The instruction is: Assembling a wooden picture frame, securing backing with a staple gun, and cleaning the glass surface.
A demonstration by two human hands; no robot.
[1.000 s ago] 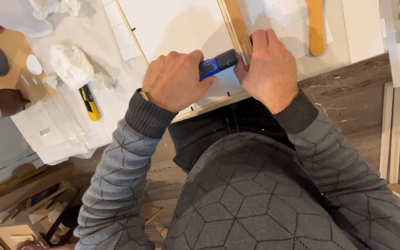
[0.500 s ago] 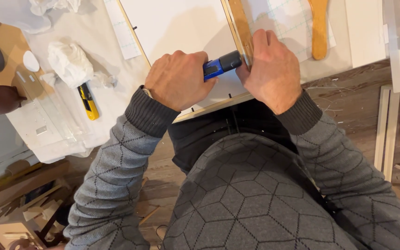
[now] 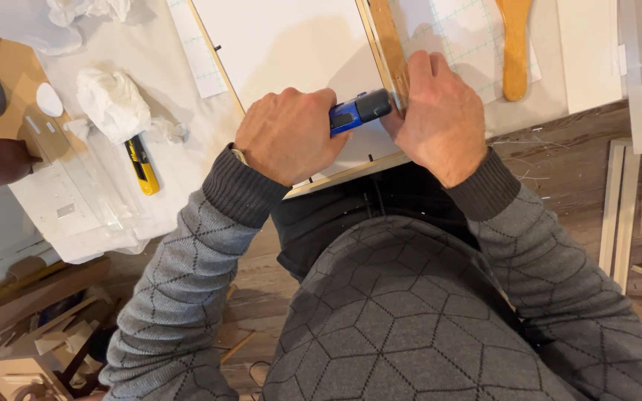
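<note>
Both arms bent, elbows out, hands close together up front. L hand (image 3: 290, 134) curled in a fist, knuckles up. R hand (image 3: 440, 119) flat-ish, fingers (image 3: 419, 68) pointing away, thumb tucked under. Grey sleeves down to wrists.

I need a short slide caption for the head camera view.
Left hand grips a blue tool against a wooden frame strip; right hand steadies it.

The scene is lit brightly and evenly by warm indoor light from above. The white board (image 3: 291, 44) is nearly washed out, and soft shadows are cast on it beside the left hand (image 3: 287, 134) and right hand (image 3: 440, 119). Focus is held sharply at the centre; slight softness and wide-angle stretching are seen toward the edges
</note>
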